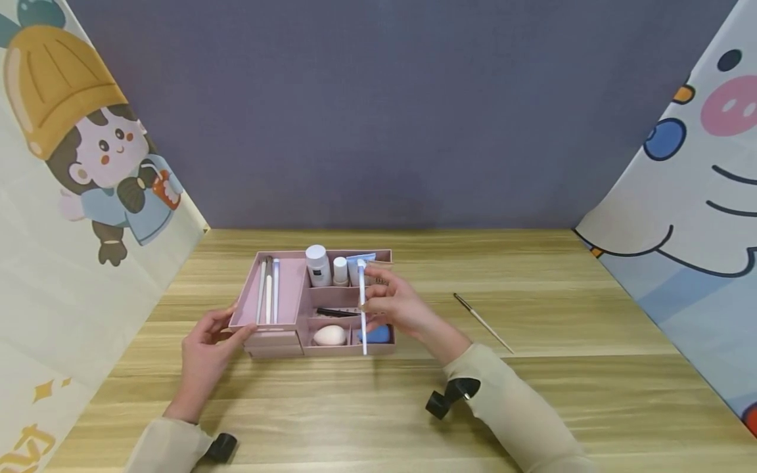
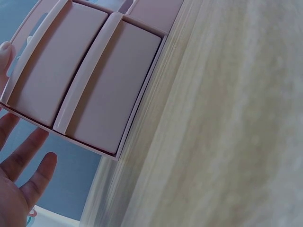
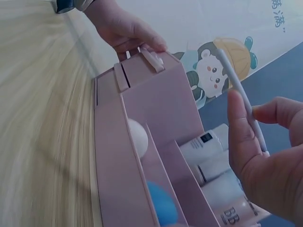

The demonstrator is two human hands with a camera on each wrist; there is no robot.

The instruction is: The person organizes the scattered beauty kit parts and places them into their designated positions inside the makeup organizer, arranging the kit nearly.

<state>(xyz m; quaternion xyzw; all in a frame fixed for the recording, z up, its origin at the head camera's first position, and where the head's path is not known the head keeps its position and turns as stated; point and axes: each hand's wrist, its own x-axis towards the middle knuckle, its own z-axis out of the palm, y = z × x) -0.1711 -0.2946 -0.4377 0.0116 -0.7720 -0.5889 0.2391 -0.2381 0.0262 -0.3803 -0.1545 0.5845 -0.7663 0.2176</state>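
A pink desktop organizer (image 1: 292, 282) with two drawers (image 2: 106, 85) stands on the table. My left hand (image 1: 204, 345) holds its front left corner, thumb on the top edge and fingers along the side. Over the right half, my right hand (image 1: 399, 305) pinches a slim white makeup brush (image 1: 363, 338) between thumb and fingers. In the right wrist view the brush's pale handle (image 3: 236, 80) sticks out past the fingertips. Several brushes (image 1: 269, 295) lie in the left tray. Below the right hand are a white egg-shaped sponge (image 1: 330, 336) and a blue sponge (image 1: 381, 334).
A white bottle (image 1: 317, 266), a smaller bottle (image 1: 340, 270) and tubes, one marked BB (image 3: 232, 215), stand in the back compartment. A black pencil-like stick (image 1: 334, 313) lies in the middle one. Another brush (image 1: 481, 322) lies on the table to the right. Printed panels surround the table.
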